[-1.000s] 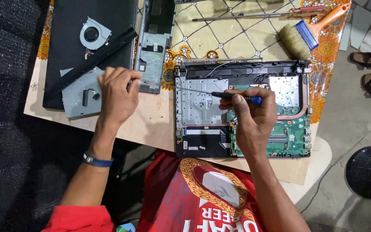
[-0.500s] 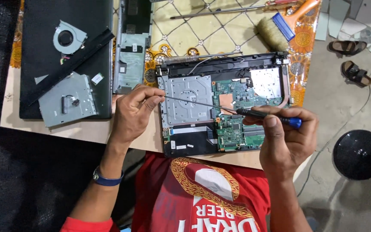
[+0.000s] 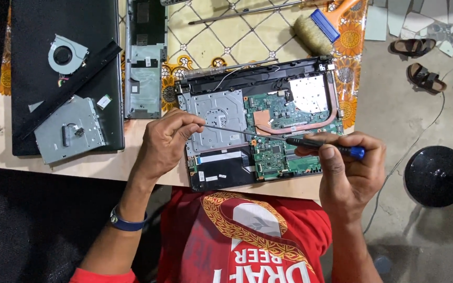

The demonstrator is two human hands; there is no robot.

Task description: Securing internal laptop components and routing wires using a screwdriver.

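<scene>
Head view. Your right hand [image 3: 349,173] has its fingers clamped on the black and blue handle of a long screwdriver [image 3: 289,140]. The tool's long axis lies almost level across the opened laptop chassis [image 3: 260,123], running from the handle at 3 o'clock to the tip at 9 o'clock, tilted slightly up toward the tip.

Your left hand [image 3: 166,141] sits at the chassis's left edge. Its fingers are pinched together just where the shaft's thin end arrives, over the grey metal drive plate [image 3: 218,112]. You cannot tell from here whether they grip the tip itself or a small screw beneath it. The left hand is the nearer one to the working point; the right is well apart, at the far end of the shaft.

The green circuit board [image 3: 284,157] and copper heat pipe [image 3: 268,123] lie under the shaft's middle.

On the bench [image 3: 100,165], at 9 to 10 o'clock from the left hand, rest a removed optical drive [image 3: 69,131] and a cooling fan [image 3: 66,52] on a black panel. A brush [image 3: 318,29] lies at 12 o'clock.
</scene>
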